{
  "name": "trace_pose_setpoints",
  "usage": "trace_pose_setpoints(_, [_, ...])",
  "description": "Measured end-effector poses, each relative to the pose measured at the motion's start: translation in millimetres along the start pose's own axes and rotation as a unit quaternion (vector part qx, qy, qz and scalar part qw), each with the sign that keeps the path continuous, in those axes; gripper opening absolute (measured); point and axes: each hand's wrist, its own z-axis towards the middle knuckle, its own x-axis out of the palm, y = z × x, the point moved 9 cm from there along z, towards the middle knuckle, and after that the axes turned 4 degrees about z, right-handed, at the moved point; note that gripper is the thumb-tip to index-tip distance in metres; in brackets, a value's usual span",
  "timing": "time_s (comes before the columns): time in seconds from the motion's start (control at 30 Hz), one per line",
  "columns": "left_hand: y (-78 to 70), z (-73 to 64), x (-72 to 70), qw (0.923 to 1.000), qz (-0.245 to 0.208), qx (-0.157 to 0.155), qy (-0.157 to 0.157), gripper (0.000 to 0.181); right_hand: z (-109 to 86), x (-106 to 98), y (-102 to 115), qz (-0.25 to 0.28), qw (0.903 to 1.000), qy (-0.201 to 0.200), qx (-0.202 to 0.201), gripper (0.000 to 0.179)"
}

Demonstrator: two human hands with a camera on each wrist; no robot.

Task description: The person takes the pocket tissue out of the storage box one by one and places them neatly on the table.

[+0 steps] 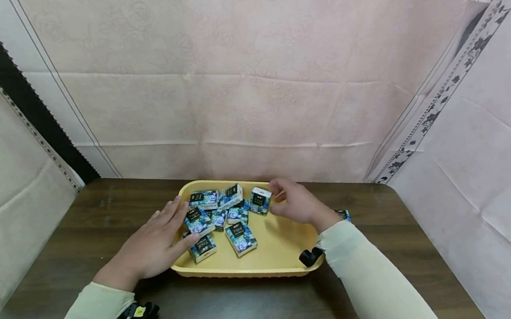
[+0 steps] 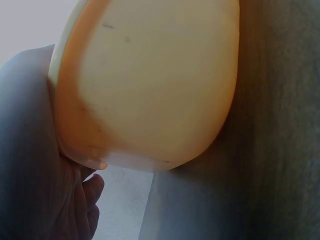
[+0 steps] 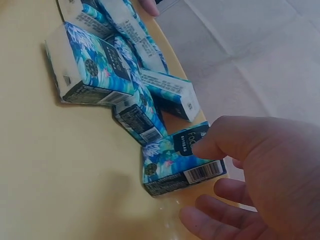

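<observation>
My left hand (image 1: 158,244) lies over the left rim of a yellow tray (image 1: 279,246), fingers extended, touching blue floral tissue packs (image 1: 198,220). From below, the left wrist view shows that hand (image 2: 75,200) against the tray's pale underside (image 2: 160,85). At the tray's far right side, my right hand (image 1: 298,202) is beside a tissue pack (image 1: 259,201) with a white end. In the right wrist view, the thumb overlaps that pack's label (image 3: 185,142), while the other fingers hang loosely apart from it; a firm hold does not show.
Several more tissue packs lie bunched in the tray's left half, one (image 1: 241,238) nearer its middle. Another pack (image 1: 343,215) shows partly behind the right forearm. The tray stands on a brown wooden table (image 1: 235,314), with pale cloth (image 1: 227,78) hanging behind and at both sides.
</observation>
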Motion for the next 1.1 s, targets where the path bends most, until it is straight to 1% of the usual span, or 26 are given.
trace_pose_setpoints(0.17, [0.6, 0.3, 0.3, 1.0000, 0.000, -0.001, 0.000, 0.101, 4.2, 5.2, -2.0, 0.005, 1.0000, -0.006, -0.006, 0.047])
trace_pose_setpoints(0.4, [-0.2, 1.5, 1.0, 1.0000, -0.002, 0.003, -0.001, 0.100, 2.1, 7.9, 1.6, -0.002, 0.9999, -0.013, -0.005, 0.041])
trace_pose_setpoints(0.87, [-0.1, 1.8, 0.7, 1.0000, -0.001, 0.002, -0.001, 0.099, 6.5, 7.5, 4.3, -0.039, 0.9983, -0.038, -0.021, 0.031])
trace_pose_setpoints(0.97, [0.3, 1.5, 0.6, 1.0000, 0.001, 0.003, -0.002, 0.099, 7.0, 7.8, 4.3, -0.039, 0.9981, -0.041, -0.021, 0.031])
trace_pose_setpoints(1.1, [0.3, 1.0, 0.3, 1.0000, 0.002, 0.003, -0.003, 0.099, 7.0, 9.1, 3.3, -0.035, 0.9984, -0.042, -0.012, 0.034])
